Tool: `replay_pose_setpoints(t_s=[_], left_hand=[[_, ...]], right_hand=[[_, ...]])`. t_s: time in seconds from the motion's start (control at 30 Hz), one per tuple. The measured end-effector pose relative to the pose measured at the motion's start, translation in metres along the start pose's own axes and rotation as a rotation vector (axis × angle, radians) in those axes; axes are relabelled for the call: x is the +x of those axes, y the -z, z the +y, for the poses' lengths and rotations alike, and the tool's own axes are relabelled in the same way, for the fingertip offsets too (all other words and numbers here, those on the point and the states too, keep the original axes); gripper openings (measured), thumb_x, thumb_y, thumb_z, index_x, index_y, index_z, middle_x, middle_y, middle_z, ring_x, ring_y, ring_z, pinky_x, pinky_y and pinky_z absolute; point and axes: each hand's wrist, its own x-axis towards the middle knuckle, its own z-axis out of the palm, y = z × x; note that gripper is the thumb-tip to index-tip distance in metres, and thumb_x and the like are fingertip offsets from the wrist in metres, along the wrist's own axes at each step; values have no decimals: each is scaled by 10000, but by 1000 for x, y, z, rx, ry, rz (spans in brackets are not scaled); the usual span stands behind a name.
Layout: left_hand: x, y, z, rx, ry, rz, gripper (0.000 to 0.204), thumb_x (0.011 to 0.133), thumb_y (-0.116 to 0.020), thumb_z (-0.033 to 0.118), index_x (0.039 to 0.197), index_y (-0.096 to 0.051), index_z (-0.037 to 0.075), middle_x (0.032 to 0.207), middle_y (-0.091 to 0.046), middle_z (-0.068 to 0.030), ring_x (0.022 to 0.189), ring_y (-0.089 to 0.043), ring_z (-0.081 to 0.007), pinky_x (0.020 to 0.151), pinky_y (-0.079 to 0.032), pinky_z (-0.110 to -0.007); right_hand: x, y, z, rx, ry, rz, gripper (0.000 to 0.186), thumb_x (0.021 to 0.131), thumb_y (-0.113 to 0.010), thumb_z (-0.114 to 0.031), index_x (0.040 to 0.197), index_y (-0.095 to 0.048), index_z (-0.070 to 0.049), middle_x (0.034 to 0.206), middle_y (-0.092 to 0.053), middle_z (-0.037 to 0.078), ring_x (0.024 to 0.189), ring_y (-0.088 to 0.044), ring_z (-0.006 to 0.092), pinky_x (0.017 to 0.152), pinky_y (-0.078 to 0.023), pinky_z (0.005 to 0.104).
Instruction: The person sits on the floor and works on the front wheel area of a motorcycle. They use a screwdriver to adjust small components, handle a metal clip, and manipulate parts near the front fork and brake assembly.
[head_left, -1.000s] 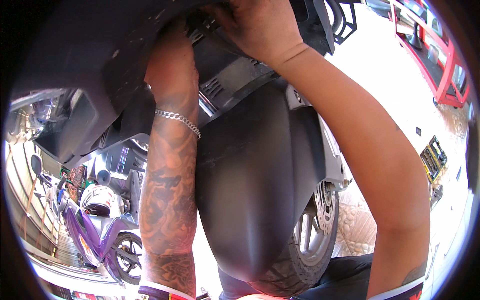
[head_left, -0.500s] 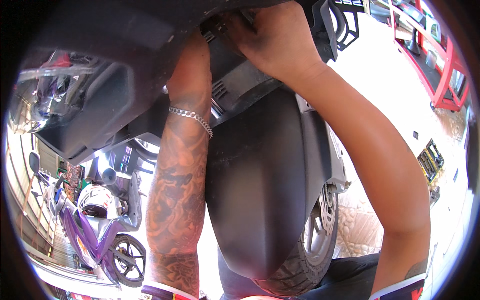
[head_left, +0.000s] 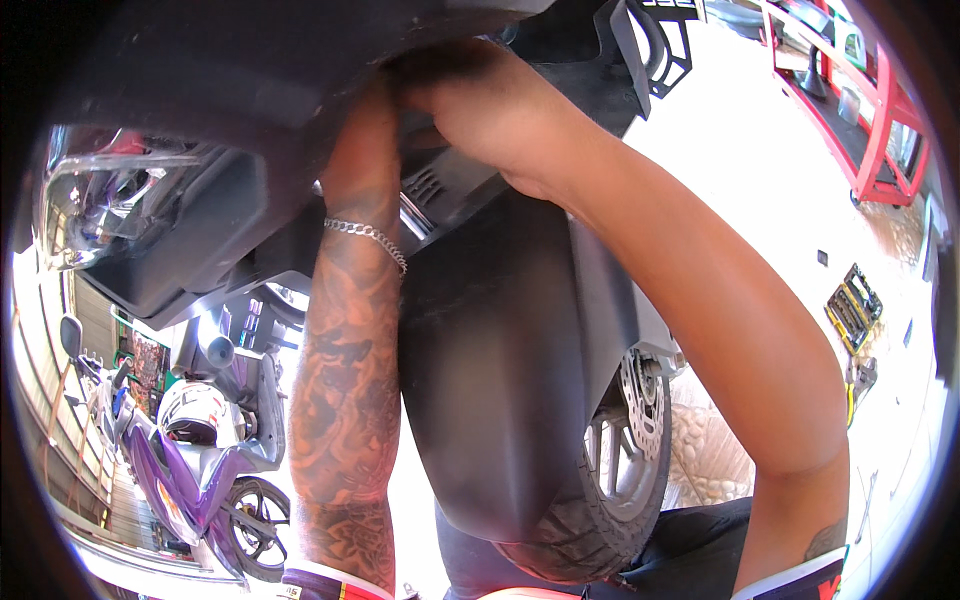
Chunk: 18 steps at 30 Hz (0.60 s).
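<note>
Both my arms reach up into the front of a motorcycle or scooter, beneath its dark body panel (head_left: 240,60). My left hand (head_left: 368,125) is raised under this panel, and its fingers are hidden. Close beside it is my right hand (head_left: 490,110), wrist bent to the left, its fingers lost in shadow behind the panel. What either hand holds, if anything, cannot be seen. Just below the hands lies a slotted black plastic piece (head_left: 430,190). A black front fender (head_left: 490,370) fills the space between my forearms, over the tyre (head_left: 580,540).
A brake disc (head_left: 640,400) shows at the wheel's right side. A purple motorcycle (head_left: 180,480) with a white helmet (head_left: 195,410) on it stands at left. On the right are a red wheeled cart (head_left: 880,150) and a yellow-black tool set (head_left: 853,310) on the floor.
My right hand has shifted left and slightly down, closer to my left hand, and its fingers have gone deeper into shadow. The whole view has shifted slightly.
</note>
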Motion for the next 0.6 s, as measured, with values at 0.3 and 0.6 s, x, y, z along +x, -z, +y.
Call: replay_pose_setpoints(t_s=[0.3, 0.6], left_hand=[[0, 2, 1, -99, 59, -82, 345, 921, -656, 254, 1119, -701, -24, 1159, -711, -158, 1064, -666, -253, 931, -458, -358], [22, 2, -12, -21, 74, -99, 355, 933, -654, 195, 1160, -661, -78, 1181, -692, -155, 1100, -650, -201, 875, -513, -314]], right_hand=[[2, -3, -5, 156, -194, 30, 305, 937, -589, -173, 1192, -672, -29, 1183, -687, 103, 1067, -650, 204, 894, -522, 363], [-34, 39, -20, -697, 221, 154, 212, 866, -604, -152, 1016, -693, -30, 1017, -685, 206, 975, -639, 400, 862, -529, 449]])
